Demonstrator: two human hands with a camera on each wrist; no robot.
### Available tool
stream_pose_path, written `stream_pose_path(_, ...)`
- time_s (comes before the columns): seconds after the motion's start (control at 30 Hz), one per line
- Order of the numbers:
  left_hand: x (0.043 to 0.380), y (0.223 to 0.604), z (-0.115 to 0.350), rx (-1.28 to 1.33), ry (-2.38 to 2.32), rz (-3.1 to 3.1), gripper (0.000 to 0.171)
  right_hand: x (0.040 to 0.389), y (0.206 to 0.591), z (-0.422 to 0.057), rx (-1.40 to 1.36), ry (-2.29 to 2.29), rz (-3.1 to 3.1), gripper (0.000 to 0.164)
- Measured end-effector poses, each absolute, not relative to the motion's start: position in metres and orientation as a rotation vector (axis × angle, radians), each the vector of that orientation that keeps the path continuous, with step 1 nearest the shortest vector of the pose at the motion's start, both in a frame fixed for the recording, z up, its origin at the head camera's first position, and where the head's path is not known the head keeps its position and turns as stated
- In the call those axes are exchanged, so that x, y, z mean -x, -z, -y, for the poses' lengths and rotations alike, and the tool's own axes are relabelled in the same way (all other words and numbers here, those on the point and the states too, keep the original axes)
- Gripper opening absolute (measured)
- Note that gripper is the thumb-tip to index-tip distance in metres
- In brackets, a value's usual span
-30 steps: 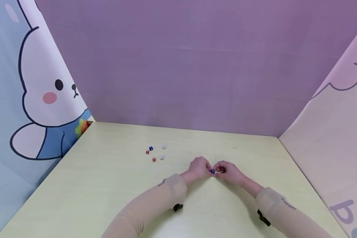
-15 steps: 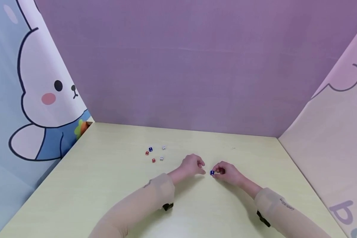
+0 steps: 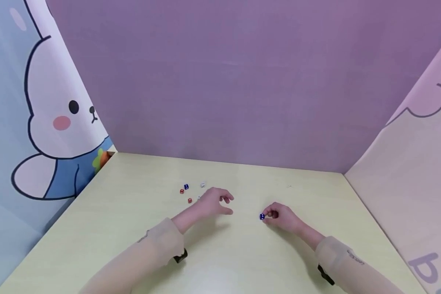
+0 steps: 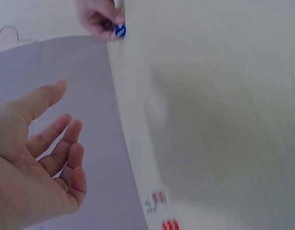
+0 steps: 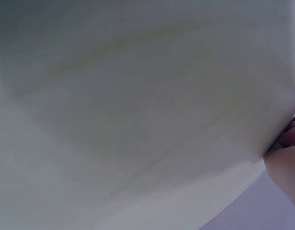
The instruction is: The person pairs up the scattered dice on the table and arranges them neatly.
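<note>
In the head view a dark blue die [image 3: 262, 217] is pinched between the thumb and fingertips of my right hand [image 3: 283, 216], at or just above the tabletop. The left wrist view shows this blue die [image 4: 120, 30] too, near the top. My left hand [image 3: 213, 202] is off to its left, fingers loosely bent and thumb apart, holding nothing. Behind and left of it lie a second blue die [image 3: 186, 186], two red dice [image 3: 190, 200] and a white die [image 3: 203, 185]. Another white die is mostly hidden behind my left hand.
The pale wooden table [image 3: 139, 228] ends at a purple backdrop [image 3: 220, 90]. Printed cloths hang at the left [image 3: 55, 122] and right [image 3: 419, 171] sides. A tiny pale scrap or mark [image 3: 288, 186] is near the back right.
My left hand has let go of the blue die and moved left toward the other dice. My right hand still pinches the blue die and has stayed almost in place.
</note>
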State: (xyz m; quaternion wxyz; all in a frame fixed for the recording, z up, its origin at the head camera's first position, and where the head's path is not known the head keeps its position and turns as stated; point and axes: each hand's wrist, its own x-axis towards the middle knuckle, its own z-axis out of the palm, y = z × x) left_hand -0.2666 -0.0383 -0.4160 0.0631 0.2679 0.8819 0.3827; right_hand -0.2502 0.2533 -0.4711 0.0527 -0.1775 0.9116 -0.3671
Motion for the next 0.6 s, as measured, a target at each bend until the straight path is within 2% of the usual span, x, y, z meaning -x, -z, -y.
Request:
stream_pose_path(0.17, 0.278, 0.407, 0.076, -0.847, -1.166, -2.770, 0.039, 0.251, 0.473, -0.254, 0.539, 1.118, -2.767, 0.016)
stream_pose_path(0.6, 0.319, 0.420, 0.147, -0.635, -1.254, -2.942, 0.045, 0.248, 0.473, -0.253, 0.514, 1.111, -2.785, 0.017)
